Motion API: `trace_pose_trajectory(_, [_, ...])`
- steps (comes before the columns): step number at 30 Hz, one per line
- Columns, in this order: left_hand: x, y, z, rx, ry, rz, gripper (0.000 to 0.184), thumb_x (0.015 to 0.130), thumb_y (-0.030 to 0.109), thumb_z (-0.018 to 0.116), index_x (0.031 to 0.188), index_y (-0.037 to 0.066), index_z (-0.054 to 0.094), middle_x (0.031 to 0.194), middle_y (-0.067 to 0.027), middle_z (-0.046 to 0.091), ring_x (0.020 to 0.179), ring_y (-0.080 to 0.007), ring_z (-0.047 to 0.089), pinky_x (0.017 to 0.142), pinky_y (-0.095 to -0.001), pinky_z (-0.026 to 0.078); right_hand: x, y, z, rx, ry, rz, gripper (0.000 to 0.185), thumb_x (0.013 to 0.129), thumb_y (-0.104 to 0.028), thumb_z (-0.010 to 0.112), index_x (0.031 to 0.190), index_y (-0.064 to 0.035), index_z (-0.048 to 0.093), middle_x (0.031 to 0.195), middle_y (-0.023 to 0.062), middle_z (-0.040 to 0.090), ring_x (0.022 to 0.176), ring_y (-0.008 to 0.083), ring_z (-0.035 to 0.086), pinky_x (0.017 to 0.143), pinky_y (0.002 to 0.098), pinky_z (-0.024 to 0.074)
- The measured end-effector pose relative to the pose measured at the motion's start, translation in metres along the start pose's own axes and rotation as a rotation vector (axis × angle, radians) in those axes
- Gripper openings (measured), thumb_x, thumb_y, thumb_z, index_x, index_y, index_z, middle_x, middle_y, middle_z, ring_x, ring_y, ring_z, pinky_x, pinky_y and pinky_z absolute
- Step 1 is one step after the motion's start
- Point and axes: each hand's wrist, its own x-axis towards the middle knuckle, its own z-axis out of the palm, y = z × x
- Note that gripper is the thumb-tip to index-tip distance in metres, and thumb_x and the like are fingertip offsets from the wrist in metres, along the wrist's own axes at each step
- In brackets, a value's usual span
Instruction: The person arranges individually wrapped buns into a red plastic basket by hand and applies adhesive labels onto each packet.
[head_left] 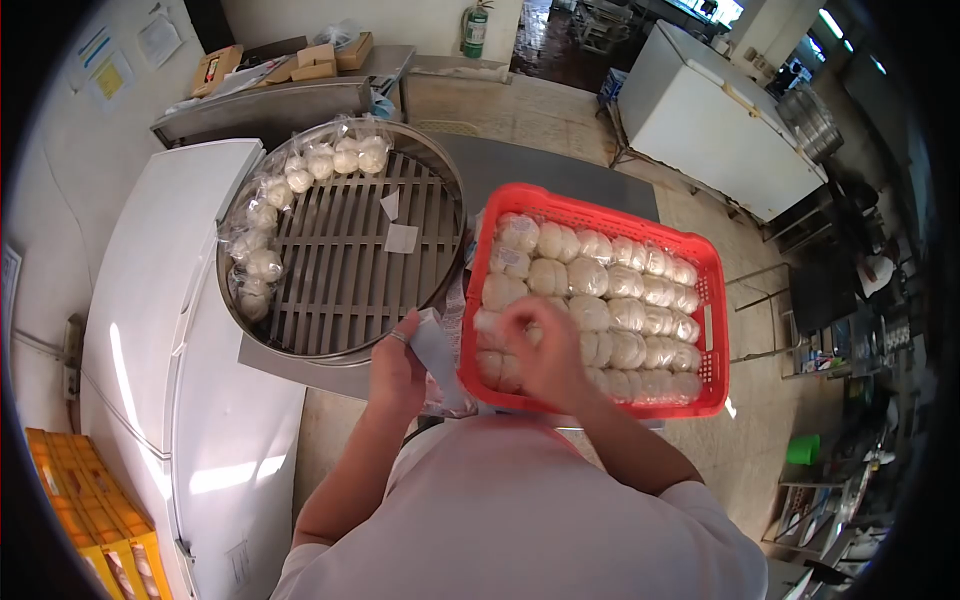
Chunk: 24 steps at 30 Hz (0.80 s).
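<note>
A red plastic basket (715, 330) holds rows of white buns (588, 278) wrapped in clear plastic. Above its left part is my right hand (545, 350), fingers curled together in a pinch; whatever they may hold is too small or hidden to name. My left hand (398, 372) is closed on a white paper-like sheet (434, 352) between the basket and a round metal steamer tray (345, 357). Along the tray's left and far rim lie more bagged buns (262, 218). Two small white paper pieces (401, 239) rest on its slats.
Both containers stand on a grey metal table (560, 172). A white freezer (215, 300) is at the left, with yellow crates (90, 490) below. Cardboard boxes (315, 62) lie on a far counter. Another white chest freezer (715, 125) stands back right, and a green bin (803, 449) sits at the right.
</note>
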Motion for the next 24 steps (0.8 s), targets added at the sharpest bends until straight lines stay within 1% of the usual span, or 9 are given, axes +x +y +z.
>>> trace_pose_trajectory(2, [-0.005, 0.003, 0.0, 0.017, -0.025, 0.045, 0.02, 0.106, 0.019, 0.057, 0.107, 0.003, 0.068, 0.1, -0.007, 0.072, 0.096, -0.0191, 0.069, 0.09, -0.0364, 0.054, 0.027, 0.058, -0.01, 0.024, 0.132, 0.177, 0.007, 0.091, -0.004, 0.074, 0.09, -0.0015, 0.068, 0.082, 0.0076, 0.068, 0.074, 0.0131, 0.064, 0.067, 0.0281, 0.0514])
trace_pose_trajectory(4, [-0.006, 0.005, -0.004, 0.036, -0.048, 0.031, 0.02, 0.106, 0.019, 0.057, 0.108, 0.002, 0.068, 0.102, -0.0076, 0.072, 0.098, -0.0194, 0.069, 0.093, -0.0363, 0.053, 0.051, 0.086, -0.015, 0.016, 0.055, 0.373, 0.008, 0.089, -0.006, 0.076, 0.091, -0.001, 0.069, 0.08, 0.011, 0.07, 0.074, 0.0202, 0.067, 0.07, 0.034, 0.054])
trace_pose_trajectory(7, [-0.009, -0.001, 0.003, 0.029, -0.064, 0.001, 0.021, 0.106, 0.018, 0.058, 0.111, 0.0, 0.067, 0.103, -0.0085, 0.072, 0.1, -0.0201, 0.07, 0.096, -0.0361, 0.053, 0.059, 0.13, -0.002, -0.388, -0.082, 0.296, 0.014, 0.086, -0.012, 0.078, 0.094, -0.0026, 0.072, 0.091, 0.0148, 0.071, 0.086, 0.0299, 0.07, 0.076, 0.0427, 0.0553])
trace_pose_trajectory(10, [-0.011, -0.009, 0.003, 0.024, -0.065, 0.027, 0.022, 0.106, 0.017, 0.058, 0.115, -0.002, 0.066, 0.106, -0.0096, 0.072, 0.1, -0.021, 0.071, 0.096, -0.0357, 0.054, 0.059, 0.121, 0.001, -0.609, 0.04, 0.245, 0.021, 0.085, -0.016, 0.078, 0.103, -0.0048, 0.073, 0.109, 0.0172, 0.069, 0.1, 0.0377, 0.067, 0.086, 0.0487, 0.054])
trace_pose_trajectory(13, [-0.016, -0.01, 0.001, 0.052, -0.08, 0.041, 0.023, 0.106, 0.017, 0.06, 0.115, -0.003, 0.068, 0.107, -0.0104, 0.073, 0.098, -0.0207, 0.071, 0.094, -0.0349, 0.055, 0.049, 0.113, -0.011, -0.559, -0.117, -0.043, 0.028, 0.087, -0.017, 0.076, 0.113, -0.0064, 0.072, 0.122, 0.016, 0.065, 0.107, 0.0393, 0.064, 0.093, 0.0489, 0.0526])
trace_pose_trajectory(16, [-0.012, -0.011, -0.011, 0.079, -0.11, 0.033, 0.023, 0.105, 0.017, 0.061, 0.113, -0.004, 0.07, 0.106, -0.0105, 0.073, 0.097, -0.0194, 0.071, 0.091, -0.0339, 0.055, 0.027, 0.114, -0.005, -0.707, -0.252, -0.233, 0.035, 0.088, -0.014, 0.074, 0.121, -0.0061, 0.069, 0.121, 0.0157, 0.066, 0.106, 0.039, 0.064, 0.096, 0.0498, 0.0518])
trace_pose_trajectory(19, [-0.015, -0.007, -0.006, 0.141, -0.165, 0.034, 0.023, 0.105, 0.016, 0.063, 0.109, -0.004, 0.072, 0.104, -0.0095, 0.074, 0.095, -0.0176, 0.07, 0.089, -0.0332, 0.055, 0.03, 0.101, -0.011, -0.697, -0.098, -0.254, 0.035, 0.09, -0.015, 0.073, 0.124, -0.0048, 0.068, 0.116, 0.0163, 0.067, 0.107, 0.037, 0.063, 0.096, 0.049, 0.0515])
trace_pose_trajectory(22, [-0.013, -0.011, -0.008, 0.271, -0.187, 0.069, 0.024, 0.108, 0.018, 0.056, 0.113, -0.001, 0.07, 0.107, -0.0085, 0.073, 0.098, -0.0195, 0.07, 0.091, -0.035, 0.055, 0.022, 0.042, -0.01, -0.315, -0.1, -0.132, 0.036, 0.091, -0.013, 0.075, 0.125, -0.0034, 0.067, 0.112, 0.0162, 0.068, 0.1, 0.034, 0.065, 0.09, 0.0447, 0.0536])
trace_pose_trajectory(24, [-0.018, -0.01, -0.002, 0.291, -0.214, 0.06, 0.026, 0.107, 0.02, 0.057, 0.113, -0.001, 0.071, 0.107, -0.0079, 0.073, 0.097, -0.0191, 0.07, 0.091, -0.0348, 0.055, 0.011, -0.001, -0.002, -0.136, -0.214, -0.075, 0.033, 0.09, -0.011, 0.077, 0.121, -0.0032, 0.068, 0.109, 0.0154, 0.068, 0.094, 0.0336, 0.066, 0.084, 0.0422, 0.0543])
